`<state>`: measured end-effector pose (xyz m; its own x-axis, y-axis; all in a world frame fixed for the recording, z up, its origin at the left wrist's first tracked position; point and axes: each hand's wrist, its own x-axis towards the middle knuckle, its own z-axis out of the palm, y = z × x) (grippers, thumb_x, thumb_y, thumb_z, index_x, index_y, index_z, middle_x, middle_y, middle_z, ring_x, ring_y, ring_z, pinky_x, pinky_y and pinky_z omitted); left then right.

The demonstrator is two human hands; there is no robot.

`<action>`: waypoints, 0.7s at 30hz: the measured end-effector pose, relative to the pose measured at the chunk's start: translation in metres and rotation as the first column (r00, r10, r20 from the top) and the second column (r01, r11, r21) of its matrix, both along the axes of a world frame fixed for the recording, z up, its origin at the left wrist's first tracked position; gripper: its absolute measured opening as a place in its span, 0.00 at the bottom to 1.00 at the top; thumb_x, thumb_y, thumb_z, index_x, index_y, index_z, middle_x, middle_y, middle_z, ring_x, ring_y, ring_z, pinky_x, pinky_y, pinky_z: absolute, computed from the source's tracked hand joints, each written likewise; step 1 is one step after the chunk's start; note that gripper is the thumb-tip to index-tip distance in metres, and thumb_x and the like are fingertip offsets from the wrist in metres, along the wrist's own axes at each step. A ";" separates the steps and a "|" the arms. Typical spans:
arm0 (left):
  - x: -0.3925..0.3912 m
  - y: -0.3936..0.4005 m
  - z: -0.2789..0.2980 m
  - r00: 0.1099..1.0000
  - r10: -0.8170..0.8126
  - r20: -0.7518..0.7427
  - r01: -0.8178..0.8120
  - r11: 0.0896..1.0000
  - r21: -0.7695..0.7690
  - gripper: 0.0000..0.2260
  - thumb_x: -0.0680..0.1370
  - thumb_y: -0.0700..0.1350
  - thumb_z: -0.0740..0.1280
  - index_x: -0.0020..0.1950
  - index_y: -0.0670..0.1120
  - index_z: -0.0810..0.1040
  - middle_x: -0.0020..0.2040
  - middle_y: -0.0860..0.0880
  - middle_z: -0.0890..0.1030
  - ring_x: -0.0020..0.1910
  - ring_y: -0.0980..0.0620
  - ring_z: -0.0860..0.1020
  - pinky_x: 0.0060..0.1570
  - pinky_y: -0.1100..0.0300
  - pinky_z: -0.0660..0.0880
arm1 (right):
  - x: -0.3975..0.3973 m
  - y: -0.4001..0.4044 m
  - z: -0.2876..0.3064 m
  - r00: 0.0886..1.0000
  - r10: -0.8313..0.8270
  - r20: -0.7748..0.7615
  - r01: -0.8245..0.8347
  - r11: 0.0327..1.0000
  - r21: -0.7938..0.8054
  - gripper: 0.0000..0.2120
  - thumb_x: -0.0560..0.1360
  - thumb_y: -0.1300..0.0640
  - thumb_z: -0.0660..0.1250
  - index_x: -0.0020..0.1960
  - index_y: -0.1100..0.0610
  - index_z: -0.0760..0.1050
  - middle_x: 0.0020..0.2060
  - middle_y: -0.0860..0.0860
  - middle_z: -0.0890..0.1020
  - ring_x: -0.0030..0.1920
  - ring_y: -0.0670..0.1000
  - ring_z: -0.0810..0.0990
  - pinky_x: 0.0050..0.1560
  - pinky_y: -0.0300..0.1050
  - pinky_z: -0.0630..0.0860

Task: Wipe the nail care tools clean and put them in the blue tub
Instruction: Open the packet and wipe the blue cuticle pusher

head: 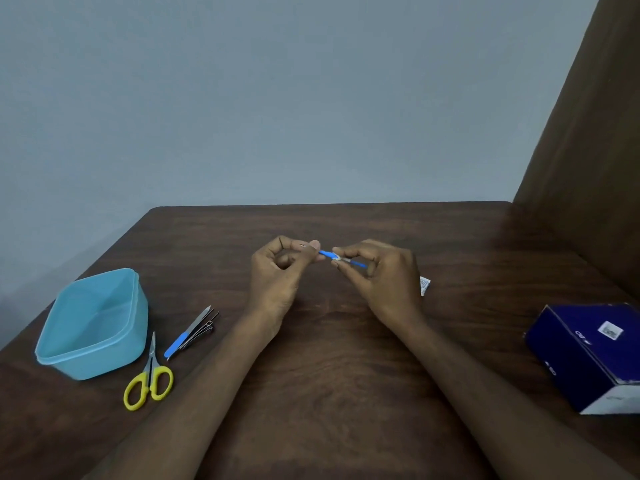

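Note:
A thin blue-handled nail tool (326, 254) is held level above the middle of the table between both hands. My left hand (282, 271) pinches its left end with thumb and fingers. My right hand (377, 275) pinches a small white wipe (337, 259) around the tool's shaft. The light blue tub (62, 355) stands at the front left, with nothing visible inside. Beside it lie yellow-handled scissors (149, 379), a blue-handled file (187, 332) and a metal nail clipper (204, 329).
A dark blue cardboard box (588, 355) sits at the right edge of the brown wooden table (329, 375). A small white packet (424, 285) peeks out behind my right hand. A brown panel (588, 168) rises at the right, and a grey wall stands behind.

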<state>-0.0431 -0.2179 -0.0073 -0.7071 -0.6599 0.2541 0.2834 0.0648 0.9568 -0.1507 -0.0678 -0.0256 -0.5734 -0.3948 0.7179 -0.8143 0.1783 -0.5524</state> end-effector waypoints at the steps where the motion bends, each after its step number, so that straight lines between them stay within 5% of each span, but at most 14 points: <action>1: 0.000 0.001 -0.001 1.000 -0.009 -0.002 0.009 1.000 -0.023 0.08 0.80 0.42 0.76 0.47 0.40 0.80 0.38 0.48 0.89 0.28 0.65 0.78 0.47 0.58 0.71 | 0.000 0.000 0.000 1.000 0.001 -0.015 -0.001 1.000 0.006 0.05 0.76 0.55 0.79 0.52 0.49 0.89 0.49 0.41 0.89 0.47 0.40 0.87 0.49 0.47 0.83; 8: -0.002 -0.003 0.000 0.997 0.058 -0.043 -0.057 0.998 0.014 0.02 0.82 0.42 0.73 0.54 0.44 0.83 0.44 0.55 0.90 0.33 0.68 0.78 0.36 0.72 0.72 | -0.004 0.004 0.000 0.991 -0.124 0.042 0.121 0.991 0.062 0.05 0.75 0.50 0.80 0.50 0.45 0.89 0.48 0.37 0.89 0.39 0.34 0.81 0.46 0.44 0.82; 16: -0.007 -0.010 -0.007 0.994 0.108 -0.036 -0.107 0.994 0.021 0.04 0.82 0.45 0.73 0.54 0.50 0.88 0.41 0.59 0.85 0.33 0.62 0.72 0.32 0.69 0.69 | -0.004 0.004 0.003 0.977 -0.134 0.167 0.121 0.989 0.082 0.05 0.75 0.50 0.81 0.50 0.46 0.89 0.45 0.37 0.89 0.34 0.30 0.78 0.39 0.33 0.69; 21: -0.009 -0.010 -0.008 0.988 0.130 -0.080 -0.136 0.988 -0.077 0.05 0.81 0.41 0.76 0.51 0.51 0.89 0.47 0.57 0.89 0.46 0.61 0.83 0.49 0.69 0.77 | -0.005 0.004 0.003 0.947 -0.281 0.157 0.252 0.951 0.179 0.06 0.75 0.45 0.79 0.51 0.41 0.88 0.45 0.35 0.88 0.44 0.39 0.85 0.40 0.39 0.76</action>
